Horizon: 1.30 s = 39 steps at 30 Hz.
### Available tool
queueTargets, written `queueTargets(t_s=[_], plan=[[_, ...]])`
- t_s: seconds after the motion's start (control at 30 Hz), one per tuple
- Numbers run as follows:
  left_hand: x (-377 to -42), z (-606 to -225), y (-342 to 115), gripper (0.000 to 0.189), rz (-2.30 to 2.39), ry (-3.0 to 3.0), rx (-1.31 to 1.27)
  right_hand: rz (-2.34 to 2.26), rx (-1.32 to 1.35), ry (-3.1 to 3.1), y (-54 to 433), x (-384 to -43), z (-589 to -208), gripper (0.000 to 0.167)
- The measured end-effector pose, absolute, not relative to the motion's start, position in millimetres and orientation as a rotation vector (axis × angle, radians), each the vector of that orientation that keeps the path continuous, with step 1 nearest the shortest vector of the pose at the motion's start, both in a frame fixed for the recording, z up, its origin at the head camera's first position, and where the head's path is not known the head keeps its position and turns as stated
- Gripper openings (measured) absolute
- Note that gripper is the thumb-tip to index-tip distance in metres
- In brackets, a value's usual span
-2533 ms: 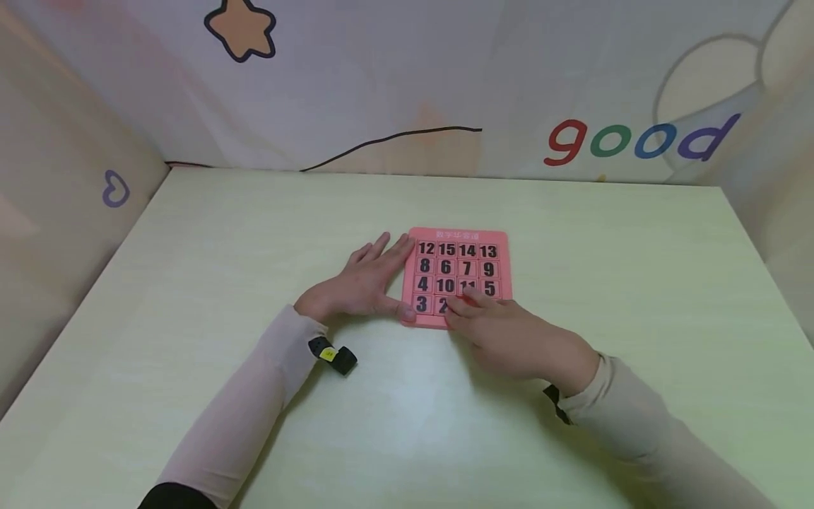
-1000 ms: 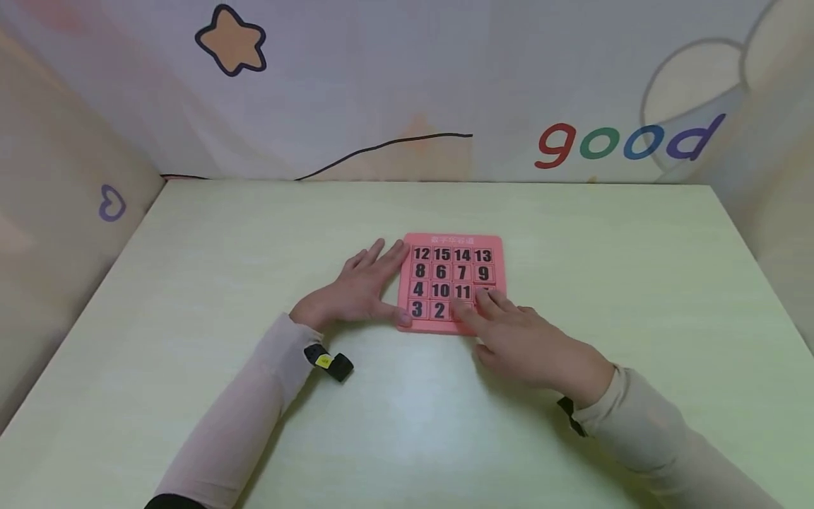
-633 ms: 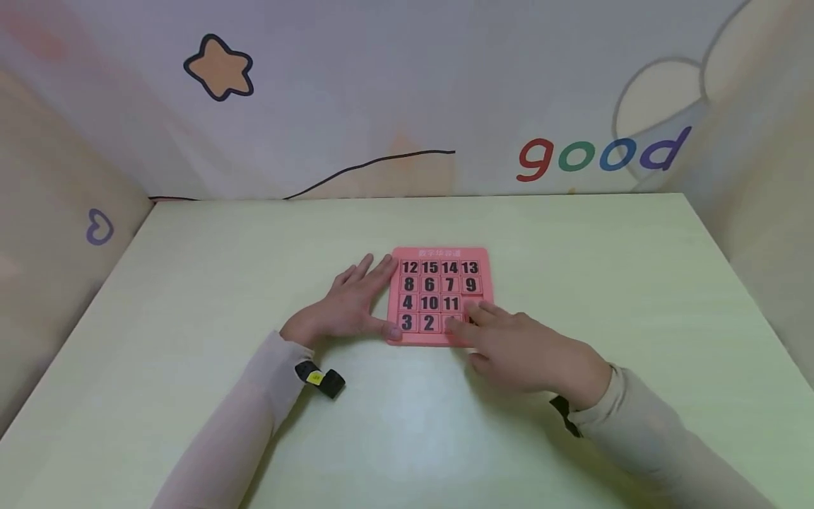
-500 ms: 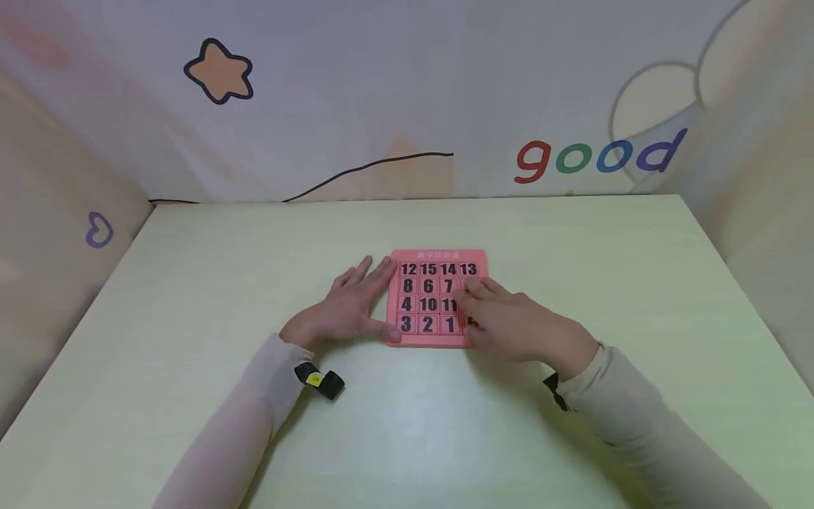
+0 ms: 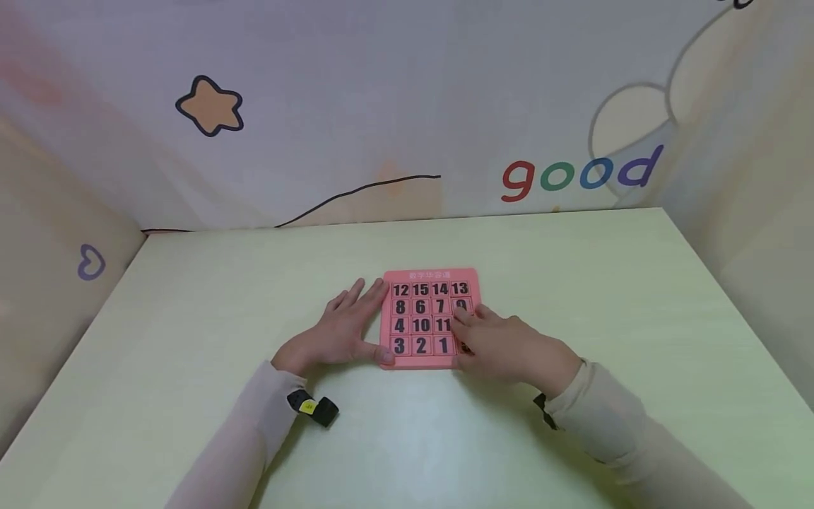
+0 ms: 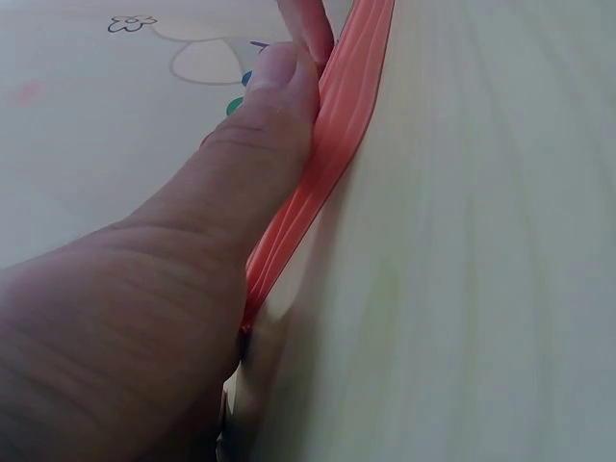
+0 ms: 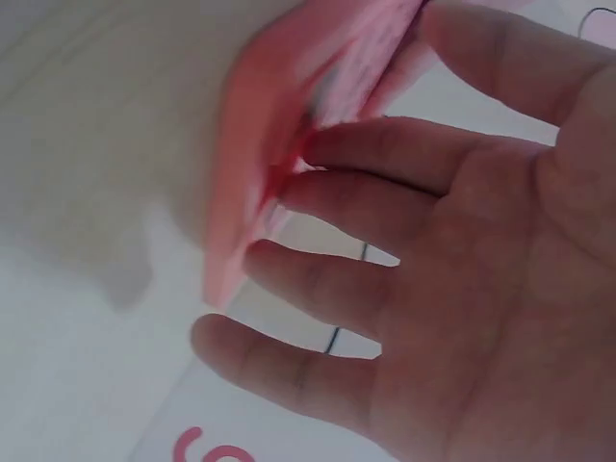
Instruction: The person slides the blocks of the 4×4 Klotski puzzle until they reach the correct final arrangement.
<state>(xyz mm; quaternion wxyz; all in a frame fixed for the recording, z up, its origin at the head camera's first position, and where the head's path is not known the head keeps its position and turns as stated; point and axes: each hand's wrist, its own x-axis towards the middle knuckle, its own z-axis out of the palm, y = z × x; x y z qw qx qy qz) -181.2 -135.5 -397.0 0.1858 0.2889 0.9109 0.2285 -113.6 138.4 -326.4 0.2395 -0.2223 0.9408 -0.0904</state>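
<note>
A pink sliding number puzzle [image 5: 420, 363] lies flat on the table. The left hand [image 5: 333, 332] rests along its left side with fingers spread, the thumb [image 6: 260, 125] on the near corner and the index fingertip on the upper edge. The right hand [image 5: 509, 346] reaches over the puzzle's right column; its fingertips touch around the 9 tile [image 5: 461, 303] and partly cover it. Below, a tile at the lower right is mostly hidden. In the right wrist view the fingers [image 7: 318, 289] are nearly straight beside the pink frame [image 7: 241, 154]. The 1 tile [image 5: 443, 346] is in plain sight.
The pale green table [image 5: 286, 276] surrounds the puzzle. A printed wall cloth [image 5: 331, 106] with a star and coloured letters stands behind it. Dark straps with small devices [image 5: 314, 408] sit at both wrists.
The 5 tile has left the third row's right end, where a gap showed beneath the 9. The right fingers have shifted from the bottom row up the right column. The head view has tilted upward.
</note>
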Motion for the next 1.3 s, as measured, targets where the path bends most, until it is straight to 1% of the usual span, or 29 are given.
queueTargets(t_s=[0.13,0.3,0.47,0.63,0.7,0.8,0.93,1.03,1.1,1.3], plan=[[-178.5,-397.6,-137.9,0.124,0.670,2.561,0.817,-0.245,-0.661,2.596,136.6,-109.9,-320.9,0.055],[-179.3,-396.2,-139.0,0.123,0.664,2.558,0.827,-0.260,-0.706,2.730,133.1,-119.0,-324.7,0.054],[-178.9,-395.9,-139.5,0.123,0.645,2.562,0.832,-0.262,-0.630,2.695,134.9,-127.2,-336.4,0.063],[-177.8,-396.8,-140.3,0.123,0.663,2.554,0.826,-0.274,-0.568,2.609,137.3,-123.9,-339.7,0.074],[-178.2,-397.5,-140.3,0.123,0.651,2.559,0.831,-0.279,-0.572,2.593,138.0,-120.6,-337.6,0.074],[-180.6,-396.7,-138.6,0.122,0.629,2.565,0.847,-0.276,-0.587,2.570,139.8,-116.0,-330.7,0.070],[-184.5,-394.6,-135.5,0.122,0.619,2.563,0.859,-0.298,-0.660,2.532,141.8,-114.7,-321.1,0.059],[-187.8,-392.1,-133.8,0.122,0.606,2.563,0.851,-0.339,-0.687,2.533,144.3,-120.9,-317.7,0.056],[-188.7,-391.4,-133.6,0.122,0.590,2.564,0.842,-0.367,-0.660,2.550,145.4,-128.5,-318.7,0.058],[-183.9,-397.6,-138.0,0.123,0.613,2.556,0.812,-0.405,-0.509,2.581,142.7,-156.9,-336.8,0.072]])
